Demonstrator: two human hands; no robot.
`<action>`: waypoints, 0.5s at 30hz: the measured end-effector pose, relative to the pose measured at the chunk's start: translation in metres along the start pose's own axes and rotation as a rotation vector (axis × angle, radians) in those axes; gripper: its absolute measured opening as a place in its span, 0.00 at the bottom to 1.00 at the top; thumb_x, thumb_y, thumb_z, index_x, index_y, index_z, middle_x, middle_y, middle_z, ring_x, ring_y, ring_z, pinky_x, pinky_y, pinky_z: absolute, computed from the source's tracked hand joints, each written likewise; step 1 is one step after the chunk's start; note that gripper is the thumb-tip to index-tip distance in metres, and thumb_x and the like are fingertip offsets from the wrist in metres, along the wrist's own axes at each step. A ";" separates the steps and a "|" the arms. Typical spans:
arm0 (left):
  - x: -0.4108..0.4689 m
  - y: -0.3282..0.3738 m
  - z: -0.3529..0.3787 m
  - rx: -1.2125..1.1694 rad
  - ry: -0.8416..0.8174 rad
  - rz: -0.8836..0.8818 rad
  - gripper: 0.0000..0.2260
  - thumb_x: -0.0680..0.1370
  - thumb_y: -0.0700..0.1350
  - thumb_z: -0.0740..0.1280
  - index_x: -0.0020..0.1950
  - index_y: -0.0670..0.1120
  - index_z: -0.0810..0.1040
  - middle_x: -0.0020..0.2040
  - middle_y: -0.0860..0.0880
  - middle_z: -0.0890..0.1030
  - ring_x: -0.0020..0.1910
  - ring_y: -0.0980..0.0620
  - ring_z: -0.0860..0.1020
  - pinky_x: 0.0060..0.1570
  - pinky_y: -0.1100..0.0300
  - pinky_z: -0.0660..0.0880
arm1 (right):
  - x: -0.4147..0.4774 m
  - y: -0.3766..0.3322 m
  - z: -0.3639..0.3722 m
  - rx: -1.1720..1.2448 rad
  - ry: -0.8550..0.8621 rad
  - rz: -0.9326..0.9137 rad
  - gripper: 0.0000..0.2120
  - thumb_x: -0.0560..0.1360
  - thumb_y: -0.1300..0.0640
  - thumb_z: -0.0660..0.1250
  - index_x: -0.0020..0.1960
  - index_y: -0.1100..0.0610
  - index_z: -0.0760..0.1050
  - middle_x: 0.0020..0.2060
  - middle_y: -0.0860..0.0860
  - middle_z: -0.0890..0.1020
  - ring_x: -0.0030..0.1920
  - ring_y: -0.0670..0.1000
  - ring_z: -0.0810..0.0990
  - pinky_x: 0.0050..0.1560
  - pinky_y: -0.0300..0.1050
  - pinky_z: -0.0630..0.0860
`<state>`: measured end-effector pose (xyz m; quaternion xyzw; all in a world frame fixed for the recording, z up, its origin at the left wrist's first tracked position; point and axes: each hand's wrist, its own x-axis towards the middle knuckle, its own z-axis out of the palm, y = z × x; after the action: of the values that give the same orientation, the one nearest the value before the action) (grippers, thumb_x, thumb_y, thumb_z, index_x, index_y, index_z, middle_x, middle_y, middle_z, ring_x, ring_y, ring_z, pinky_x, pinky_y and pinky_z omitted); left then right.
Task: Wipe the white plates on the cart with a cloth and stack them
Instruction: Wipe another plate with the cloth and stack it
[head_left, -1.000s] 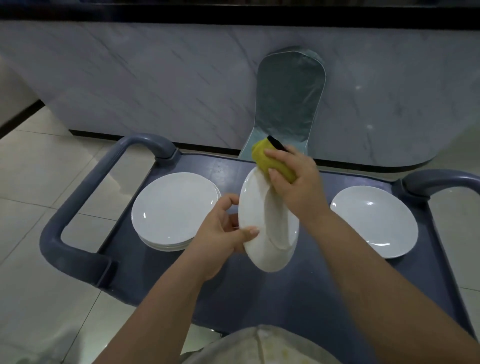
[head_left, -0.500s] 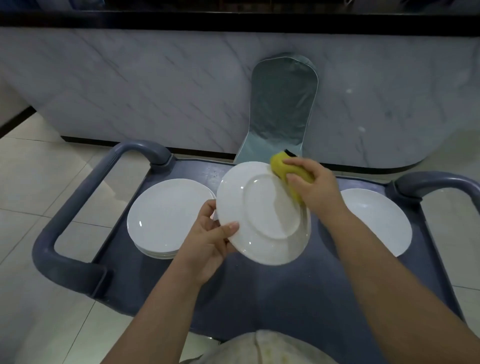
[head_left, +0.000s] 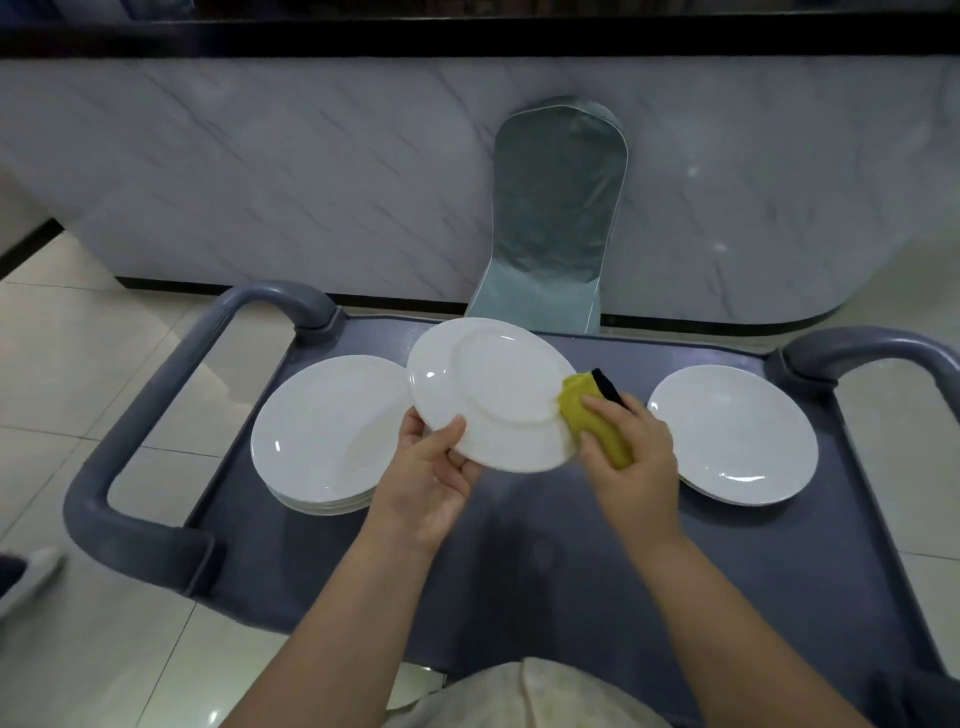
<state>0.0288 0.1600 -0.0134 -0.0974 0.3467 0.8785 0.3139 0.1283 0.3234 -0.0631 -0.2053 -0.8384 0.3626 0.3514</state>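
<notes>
Held item: round white ceramic plate (head_left: 488, 389), above the middle of the grey-blue plastic service cart (head_left: 519, 571). The face with the circular ring is turned up toward the camera. The plate lies close to level, its oval outline running from far left to near right.

Left hand (head_left: 431, 483): palm up, thumb laid on the near-left rim, fingers curled beneath, grasping the plate.

Right hand (head_left: 631, 457): back of hand up, fingers wrapped over a folded yellow cloth with a black edge (head_left: 592, 415), clamping it against the plate's right rim.

On the cart deck: a stack of white plates (head_left: 322, 436) at left, its right edge hidden behind the held plate; a single white plate (head_left: 732, 431) at right, apart from the right hand.
</notes>
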 end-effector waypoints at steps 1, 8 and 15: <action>-0.001 -0.001 0.001 -0.002 -0.003 -0.002 0.14 0.76 0.31 0.61 0.57 0.47 0.73 0.51 0.47 0.84 0.46 0.51 0.84 0.39 0.59 0.81 | -0.004 -0.010 0.004 0.006 -0.019 -0.030 0.17 0.72 0.51 0.65 0.60 0.43 0.78 0.64 0.46 0.74 0.57 0.53 0.72 0.65 0.45 0.68; -0.006 0.007 -0.006 0.004 0.008 0.027 0.19 0.71 0.33 0.65 0.59 0.47 0.73 0.52 0.45 0.84 0.48 0.48 0.83 0.49 0.53 0.80 | -0.015 -0.015 0.020 -0.012 -0.083 -0.324 0.18 0.71 0.57 0.67 0.59 0.45 0.78 0.65 0.45 0.74 0.59 0.53 0.72 0.65 0.43 0.67; -0.014 0.008 -0.005 0.010 0.011 0.023 0.25 0.68 0.33 0.66 0.63 0.47 0.71 0.48 0.43 0.84 0.45 0.46 0.84 0.45 0.53 0.81 | -0.025 -0.056 0.033 -0.031 -0.149 -0.582 0.18 0.75 0.61 0.68 0.62 0.48 0.77 0.65 0.52 0.75 0.60 0.55 0.71 0.65 0.50 0.68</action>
<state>0.0345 0.1454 -0.0078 -0.0965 0.3538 0.8798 0.3022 0.1157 0.2565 -0.0488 0.0654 -0.8909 0.2477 0.3751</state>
